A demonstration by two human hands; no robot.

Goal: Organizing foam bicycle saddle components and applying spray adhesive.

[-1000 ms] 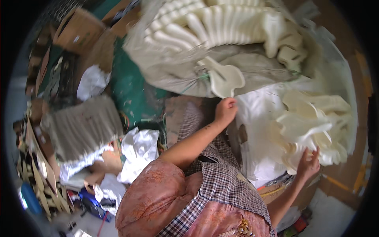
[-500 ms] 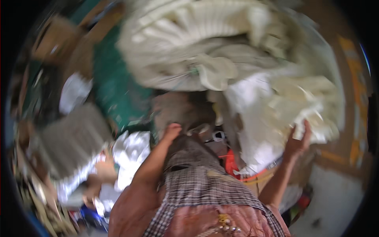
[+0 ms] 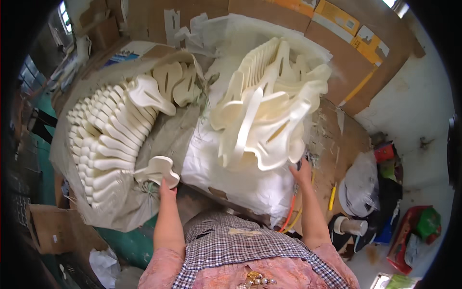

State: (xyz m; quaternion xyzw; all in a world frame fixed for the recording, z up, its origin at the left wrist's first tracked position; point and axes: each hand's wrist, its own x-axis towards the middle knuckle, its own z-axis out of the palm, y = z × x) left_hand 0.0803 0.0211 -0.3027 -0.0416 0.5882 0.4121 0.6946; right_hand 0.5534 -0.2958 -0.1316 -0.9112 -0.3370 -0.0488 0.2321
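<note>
My left hand (image 3: 167, 189) is closed on the edge of a cream foam saddle pad (image 3: 159, 168), wide at one end and narrow at the other. The pad lies at the mouth of a grey plastic sack (image 3: 115, 219). Rows of stacked foam saddle pads (image 3: 115, 144) fill that sack. My right hand (image 3: 301, 174) is closed around a small dark tool (image 3: 299, 164), mostly hidden by the fingers. Just beyond it, a loose heap of slotted foam saddle pads (image 3: 274, 125) rests on white plastic sheeting (image 3: 211, 159).
Orange and yellow hoses (image 3: 290, 212) run down beside my right forearm. A yellow pen-like stick (image 3: 332, 196) lies on the cardboard-covered table. Farther right are a clear bag (image 3: 361, 185), a roll (image 3: 351, 225) and a red basket (image 3: 402, 241). Cardboard boxes (image 3: 53, 229) stand lower left.
The view has swung rightward, bringing the heap to the middle. My left hand has come onto a foam saddle pad. My right hand, spread by the heap before, now grips the dark tool.
</note>
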